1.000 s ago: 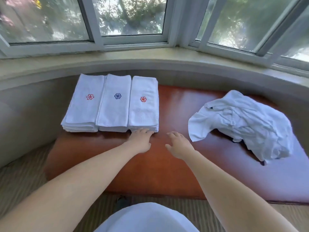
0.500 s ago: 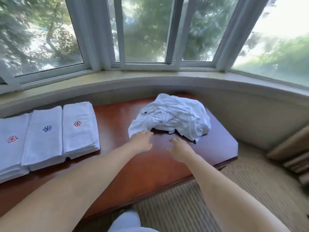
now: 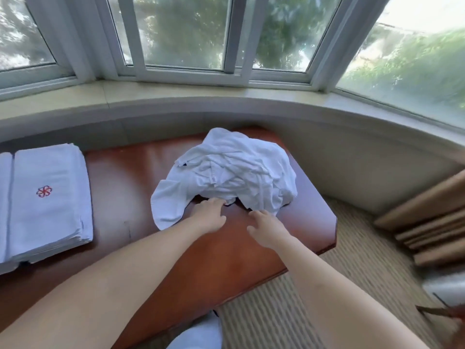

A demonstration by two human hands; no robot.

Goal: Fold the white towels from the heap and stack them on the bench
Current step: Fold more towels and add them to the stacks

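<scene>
Since the earlier frames the view is swinging right, so the heap (image 3: 234,177) is now sitting near the middle and the stacks are sliding to the left edge; both hands are reaching from the stacks across to the heap.

The table (image 3: 130,187), a red-brown padded one, is carrying everything. On its left a stack (image 3: 47,200) of folded white towels is lying flat, edges lined up, a small red flower stitched on the top one. Just beside it, at the picture's edge, a sliver of a second stack (image 3: 4,205) is showing. The heap is lying at the table's far right end, well apart from the stacks: crumpled white towels, full of creases, one flap (image 3: 167,207) spilling toward the near left, a small label showing on a fold.

The left hand (image 3: 210,215) is lying palm down with fingers relaxed, its fingertips touching the heap's near edge, gripping nothing. The right hand (image 3: 268,229) is hovering just beside it, fingers loosely spread, near the heap's lower right edge; I cannot tell whether it is touching cloth.

A window (image 3: 186,34) is curving behind the table, and a striped carpet (image 3: 352,278) is covering the floor to the right.
</scene>
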